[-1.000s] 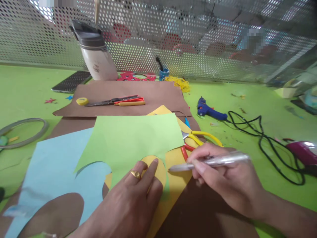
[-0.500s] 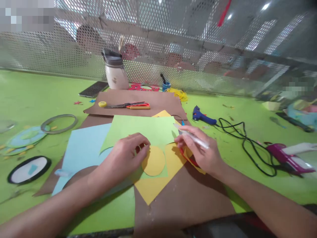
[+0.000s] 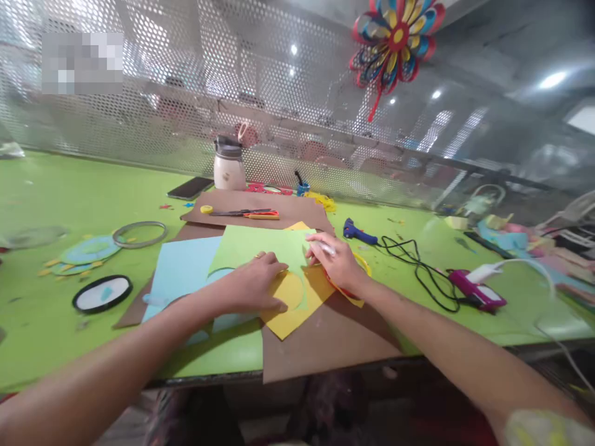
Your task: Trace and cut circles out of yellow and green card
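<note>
My left hand (image 3: pixel 258 280) lies open on a yellow paper circle (image 3: pixel 294 290), thumb and fingers apart. Beneath the circle is a light green sheet (image 3: pixel 267 241), which overlaps a yellow sheet (image 3: pixel 282 326). In the fingers of my right hand (image 3: pixel 341 265) is a white pen (image 3: pixel 326 248), held above the green sheet's right side; its tip is hard to make out. Under my right wrist a red and yellow ring-like piece (image 3: pixel 366 263) shows in part. A light blue sheet (image 3: pixel 186 263) with a curved cut sticks out to the left.
Brown paper (image 3: pixel 320 347) lies under the sheets. Scissors (image 3: pixel 232 213) and a cutter rest behind. Right are a blue glue gun (image 3: pixel 360 233), its black cord and a purple power strip (image 3: pixel 476 291). Left are a tape ring (image 3: pixel 139 235) and a black-rimmed disc (image 3: pixel 102 294). A bottle (image 3: pixel 229 167) stands behind.
The camera view has tilted up and shifted, bringing a hanging paper flower into sight. My left fingers have spread over the yellow circle. My right hand still holds the pen, now lower to the sheet.
</note>
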